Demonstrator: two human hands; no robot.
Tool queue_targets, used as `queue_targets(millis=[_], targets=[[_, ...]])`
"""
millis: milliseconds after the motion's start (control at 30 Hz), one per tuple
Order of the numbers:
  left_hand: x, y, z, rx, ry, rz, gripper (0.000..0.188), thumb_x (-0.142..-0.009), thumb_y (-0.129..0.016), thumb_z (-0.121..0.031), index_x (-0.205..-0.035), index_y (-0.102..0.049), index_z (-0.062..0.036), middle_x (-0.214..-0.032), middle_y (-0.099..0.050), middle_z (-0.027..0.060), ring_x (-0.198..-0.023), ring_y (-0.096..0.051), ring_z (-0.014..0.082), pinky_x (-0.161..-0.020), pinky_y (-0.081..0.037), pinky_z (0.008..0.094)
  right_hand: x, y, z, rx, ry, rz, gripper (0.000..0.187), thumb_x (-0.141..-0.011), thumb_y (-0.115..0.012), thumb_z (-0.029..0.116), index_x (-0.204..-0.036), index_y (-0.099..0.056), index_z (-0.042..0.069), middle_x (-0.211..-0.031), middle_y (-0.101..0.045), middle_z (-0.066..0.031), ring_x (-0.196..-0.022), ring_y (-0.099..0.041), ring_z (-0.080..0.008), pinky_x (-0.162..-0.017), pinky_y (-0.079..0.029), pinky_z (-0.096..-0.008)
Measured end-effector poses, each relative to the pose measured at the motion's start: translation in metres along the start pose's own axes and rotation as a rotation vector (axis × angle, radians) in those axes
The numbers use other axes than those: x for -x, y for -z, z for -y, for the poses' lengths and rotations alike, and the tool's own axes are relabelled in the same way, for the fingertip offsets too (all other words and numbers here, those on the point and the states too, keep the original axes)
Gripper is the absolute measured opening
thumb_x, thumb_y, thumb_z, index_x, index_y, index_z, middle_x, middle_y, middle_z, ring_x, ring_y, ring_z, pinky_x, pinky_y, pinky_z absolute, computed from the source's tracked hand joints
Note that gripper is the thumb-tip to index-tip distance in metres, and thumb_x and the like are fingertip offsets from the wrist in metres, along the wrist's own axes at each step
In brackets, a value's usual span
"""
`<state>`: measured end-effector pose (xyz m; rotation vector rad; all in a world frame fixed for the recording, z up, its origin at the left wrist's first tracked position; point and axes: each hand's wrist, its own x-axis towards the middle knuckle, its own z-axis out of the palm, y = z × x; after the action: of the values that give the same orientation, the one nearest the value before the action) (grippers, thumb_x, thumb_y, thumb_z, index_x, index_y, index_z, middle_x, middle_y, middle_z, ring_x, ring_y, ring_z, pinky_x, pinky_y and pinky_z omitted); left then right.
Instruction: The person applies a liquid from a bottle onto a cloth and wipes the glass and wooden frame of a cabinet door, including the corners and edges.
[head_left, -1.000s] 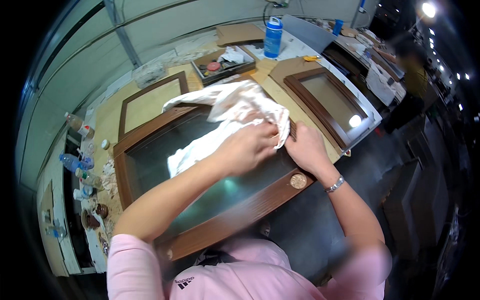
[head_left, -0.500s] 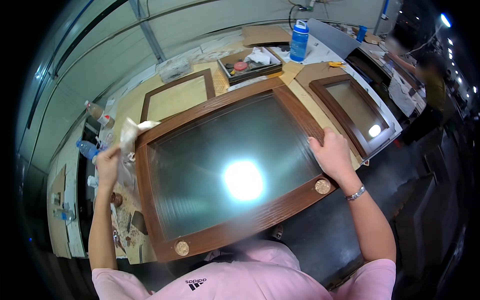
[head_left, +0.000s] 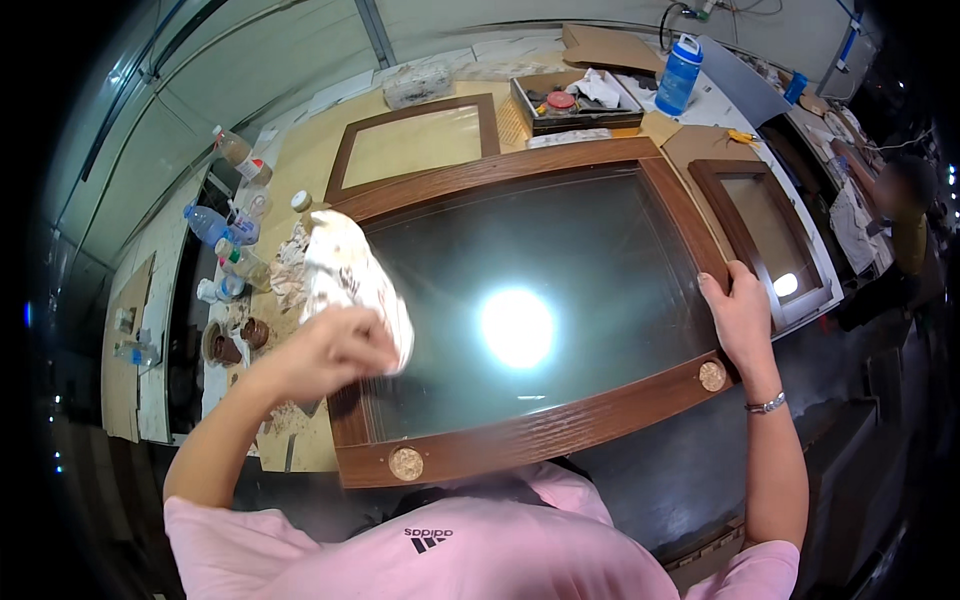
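A wood-framed glass cabinet door (head_left: 540, 447) lies across the workbench in front of me, with a bright light mirrored in its pane. Two round cork-coloured discs, one a disc (head_left: 406, 463) at the left and one a disc (head_left: 712, 376) at the right, sit in its near rail. My left hand (head_left: 345, 350) is closed on a crumpled, stained white cloth (head_left: 350, 265), which hangs over the door's left side. It cannot be told whether the cloth touches the glass. My right hand (head_left: 740, 310) grips the door's right edge, thumb on top of the frame.
Behind the door lies a smaller wooden frame (head_left: 488, 125), beside a box (head_left: 575, 120) of odds and ends. A blue water bottle (head_left: 680, 78) stands farther right, above another framed door (head_left: 715, 185). Several plastic bottles, including a clear blue one (head_left: 207, 224), line the left. A co-worker (head_left: 905, 215) stands far right.
My left hand has swung right with the cloth, from beyond the door's left edge to over its left side. My right hand keeps its hold. The whole view has shifted.
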<state>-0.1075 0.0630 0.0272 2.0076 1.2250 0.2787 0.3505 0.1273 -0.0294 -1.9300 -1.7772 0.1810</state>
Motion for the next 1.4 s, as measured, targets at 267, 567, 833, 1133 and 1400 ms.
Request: queue_targets(millis=[267, 567, 833, 1133, 1400], targets=[[0.003, -0.049, -0.03, -0.179, -0.457, -0.048, 0.027, -0.066, -0.073, 0.005, -0.083, -0.078, -0.0147, -0.083, -0.067, 0.0012, -0.083, -0.065, 0.0213, -0.071, -0.051, 0.0351, 0.0, 0.001, 0.008, -0.105, 0.01, 0.019, 0.037, -0.088, -0.066, 0.025, -0.091, -0.06, -0.011, -0.07, -0.06, -0.0284, -0.067, -0.062, -0.0416, -0.067, -0.047, -0.0468], [0.005, -0.051, -0.025, -0.279, -0.479, -0.138, 0.021, -0.068, -0.072, 0.0, -0.083, -0.075, -0.0145, -0.084, -0.066, 0.0035, -0.078, -0.064, 0.0216, -0.067, -0.05, 0.0363, -0.001, 0.001, 0.01, -0.118, -0.002, 0.038, 0.037, -0.088, -0.066, 0.025, -0.091, -0.06, -0.011, -0.069, -0.06, -0.028, -0.066, -0.063, -0.0379, -0.066, -0.047, -0.0456], [0.013, -0.052, -0.054, -0.247, -0.29, 0.054, 0.033, -0.065, -0.07, 0.0, -0.094, -0.078, -0.0129, -0.089, -0.06, 0.0035, -0.088, -0.06, 0.0224, -0.078, -0.047, 0.0374, -0.002, -0.002, 0.007, -0.128, -0.012, 0.076, 0.04, -0.088, -0.066, 0.027, -0.096, -0.062, -0.012, -0.07, -0.062, -0.0269, -0.067, -0.064, -0.037, -0.066, -0.048, -0.0437], [-0.003, -0.049, -0.041, -0.311, -0.42, 0.032, 0.038, -0.063, -0.067, 0.003, -0.094, -0.077, -0.0173, -0.097, -0.063, -0.0026, -0.097, -0.055, 0.0222, -0.093, -0.037, 0.0403, -0.002, -0.005, 0.01, -0.132, -0.004, 0.068, 0.04, -0.088, -0.067, 0.028, -0.09, -0.06, -0.011, -0.068, -0.061, -0.0267, -0.065, -0.064, -0.0377, -0.064, -0.048, -0.0443], [0.02, -0.024, -0.026, -0.377, -0.324, 0.169, 0.042, -0.066, -0.071, -0.006, -0.103, -0.077, -0.0248, -0.104, -0.063, -0.0027, -0.11, -0.055, 0.0255, -0.11, -0.032, 0.0489, 0.0, 0.003, 0.008, -0.07, -0.025, 0.024, 0.041, -0.084, -0.068, 0.031, -0.084, -0.06, -0.009, -0.068, -0.061, -0.0253, -0.069, -0.065, -0.0404, -0.065, -0.049, -0.0458]])
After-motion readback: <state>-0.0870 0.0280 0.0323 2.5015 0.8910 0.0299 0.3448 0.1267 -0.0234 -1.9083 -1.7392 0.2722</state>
